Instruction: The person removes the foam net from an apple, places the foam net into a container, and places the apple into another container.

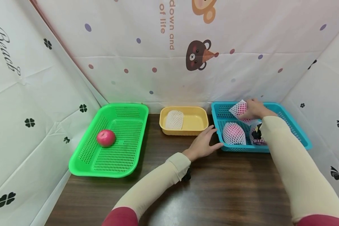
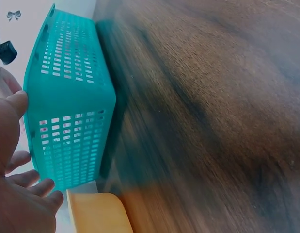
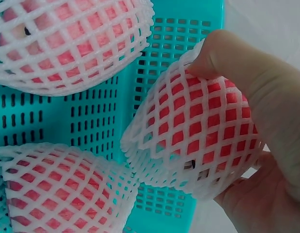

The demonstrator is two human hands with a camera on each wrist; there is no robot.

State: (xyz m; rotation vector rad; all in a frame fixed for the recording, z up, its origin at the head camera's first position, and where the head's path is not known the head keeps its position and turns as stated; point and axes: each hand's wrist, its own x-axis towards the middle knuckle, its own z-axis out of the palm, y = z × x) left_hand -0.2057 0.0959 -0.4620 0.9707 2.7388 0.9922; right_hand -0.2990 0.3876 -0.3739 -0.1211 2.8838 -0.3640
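Note:
My right hand (image 1: 255,110) grips an apple in a white foam net (image 1: 239,108), held by its netted sides at the back of the blue basket (image 1: 244,149). In the right wrist view, red skin shows through the mesh of this netted apple (image 3: 203,121), with thumb and fingers on opposite sides. Two more netted fruits (image 1: 234,134) lie in the front of the basket, the right one partly hidden by my sleeve. My left hand (image 1: 201,144) is spread at the basket's left front corner, its thumb (image 2: 18,103) at the rim.
A green basket (image 1: 127,125) on the left holds a bare pinkish-red apple (image 1: 105,138). Between the baskets, a small yellow basket (image 1: 195,121) contains a loose white foam net (image 1: 174,120). Printed cloth (image 1: 115,78) hangs behind and at both sides of the brown table (image 1: 214,185).

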